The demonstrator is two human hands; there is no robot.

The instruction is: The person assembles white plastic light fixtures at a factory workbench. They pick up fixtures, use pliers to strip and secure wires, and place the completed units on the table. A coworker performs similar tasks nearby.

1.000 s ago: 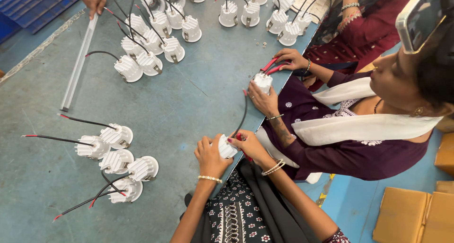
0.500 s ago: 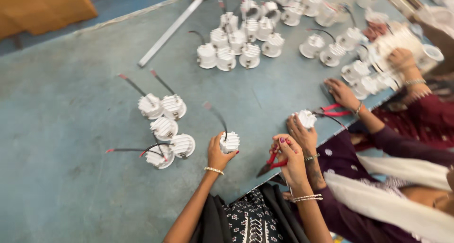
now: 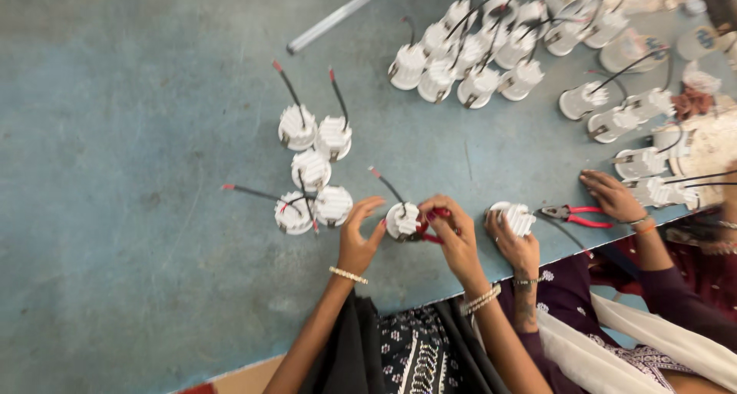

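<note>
Left hand: steadying the small white ribbed plastic lamp housing from its left side, fingers curled and spread, tips touching or just beside the rim; a beaded bracelet on the wrist.
Right hand: closing around the red-handled pliers, fingers wrapped together on the handles, tool nose pressing against the housing's right side.
Lamp housing: sitting on the blue-green worn counter near its front edge, between the two hands, one thin black wire with a red tip rising up and to the left.
Handling, as a judgement: likely light and rigid; the thin fins looking brittle under a hard squeeze, so gripping best around the round rim, not by the wire, which is looking limp and easy to tug loose.
Pliers: stiff metal, padded grips giving a sure hold; jaws hidden behind the housing, so open or shut impossible to tell.
Nearby cluster: five like housings lying just left of the left hand, wires trailing outward.
Far batch: many more housings crowding the counter's upper right.
Co-worker's hands: one hand resting on a second housing just to the right, another hand lying beside a second pair of red pliers.
White tube: lying slanted at the far edge.
</note>
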